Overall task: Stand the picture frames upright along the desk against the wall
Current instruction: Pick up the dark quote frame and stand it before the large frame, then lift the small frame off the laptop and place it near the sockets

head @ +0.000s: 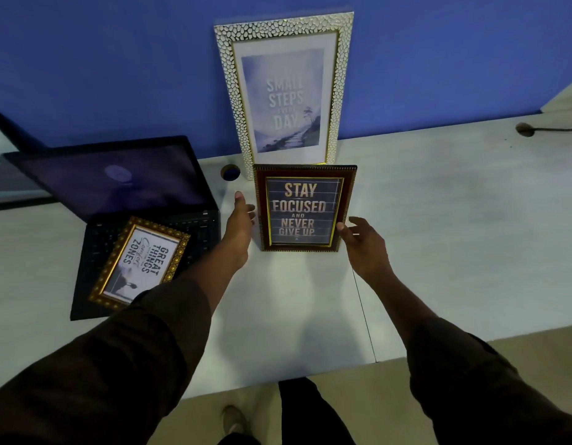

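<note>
Picture frames number three in clear view. Largest is the white pebbled frame [284, 88] at upper centre, upright against the blue wall [101, 59], its print reading "Small steps every day". Directly below it in the picture, the dark red frame [305, 208] with gold inner trim stands upright on the white desk [439, 220], reading "Stay focused and never give up". Smallest, the ornate gold frame [140, 261] lies flat and tilted on the keyboard of one open laptop [124, 200] at centre left. A further dark-edged panel [8, 162] shows at the far left edge; what it is cannot be told.

Two hands flank the red frame. The left hand [241, 220] sits just beside its left edge, fingers spread loosely, seemingly not gripping. The right hand [361, 239] is at the lower right corner, fingers apart, a fingertip at the frame's edge. Both arms wear dark sleeves [133, 348]. One round cable hole [230, 172] lies left of the white frame's base, another [525, 129] at upper right.
</note>
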A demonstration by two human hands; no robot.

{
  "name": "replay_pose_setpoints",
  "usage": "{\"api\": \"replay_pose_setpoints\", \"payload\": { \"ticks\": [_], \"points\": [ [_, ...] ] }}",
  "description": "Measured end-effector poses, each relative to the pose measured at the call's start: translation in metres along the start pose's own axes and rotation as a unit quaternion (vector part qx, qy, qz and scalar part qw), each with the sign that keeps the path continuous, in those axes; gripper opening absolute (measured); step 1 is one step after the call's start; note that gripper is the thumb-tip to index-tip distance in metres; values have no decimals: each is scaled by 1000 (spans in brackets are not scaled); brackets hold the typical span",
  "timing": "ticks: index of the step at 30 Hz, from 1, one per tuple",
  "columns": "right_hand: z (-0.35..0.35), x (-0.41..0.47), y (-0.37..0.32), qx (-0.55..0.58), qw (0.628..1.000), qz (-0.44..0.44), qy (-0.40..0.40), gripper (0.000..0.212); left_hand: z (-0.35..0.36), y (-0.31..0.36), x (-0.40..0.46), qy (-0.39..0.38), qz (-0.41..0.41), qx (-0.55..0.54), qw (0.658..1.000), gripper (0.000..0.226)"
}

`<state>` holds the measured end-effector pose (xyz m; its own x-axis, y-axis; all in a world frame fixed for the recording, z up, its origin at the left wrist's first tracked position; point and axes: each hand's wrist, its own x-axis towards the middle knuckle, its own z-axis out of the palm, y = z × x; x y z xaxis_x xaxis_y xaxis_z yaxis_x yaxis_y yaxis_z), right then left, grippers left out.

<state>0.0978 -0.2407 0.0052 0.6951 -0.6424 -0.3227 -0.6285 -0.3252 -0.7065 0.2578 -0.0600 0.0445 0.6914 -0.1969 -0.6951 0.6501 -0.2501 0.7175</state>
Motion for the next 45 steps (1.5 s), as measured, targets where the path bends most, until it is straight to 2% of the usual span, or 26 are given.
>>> {"api": "replay_pose_setpoints", "payload": {
  "ticks": [4, 10, 15, 21, 26, 30, 34, 37, 41, 45],
  "points": [
    [13, -43, -6, 17, 998, 31, 60, 61, -37, -19, -25, -15, 12, 15, 1000, 73],
    [46, -125, -41, 48, 997, -9, 62, 48, -114, -56, -68, -61, 49, 5, 997, 69],
    [96, -174, -78, 34, 999, -17, 18, 49, -198, -80, -105, -27, 98, -20, 995, 58],
    [157, -201, -135, 57, 996, -35, -57, 55, -298, -83, -135, 15, 140, -14, 990, 23],
    [196, -193, -176, 33, 993, -52, -103, 40, -349, -87, -126, 59, 118, 29, 991, 21],
    [229, -172, -184, 43, 989, -14, -138, 33, -369, -93, -102, 78, 70, 63, 992, 39],
    [259, -143, -185, -1, 983, -10, -183, 13, -371, -87, -71, 81, 48, 115, 989, 29],
    [279, -119, -178, -21, 979, 4, -203, 22, -366, -75, -48, 68, 42, 157, 984, 20],
    [303, -89, -158, 10, 974, 52, -221, 32, -355, -68, -17, 40, 23, 175, 984, 46],
    [312, -80, -164, 84, 968, 98, -215, 38, -346, -69, 6, 54, -9, 179, 982, 45]
  ]
}}
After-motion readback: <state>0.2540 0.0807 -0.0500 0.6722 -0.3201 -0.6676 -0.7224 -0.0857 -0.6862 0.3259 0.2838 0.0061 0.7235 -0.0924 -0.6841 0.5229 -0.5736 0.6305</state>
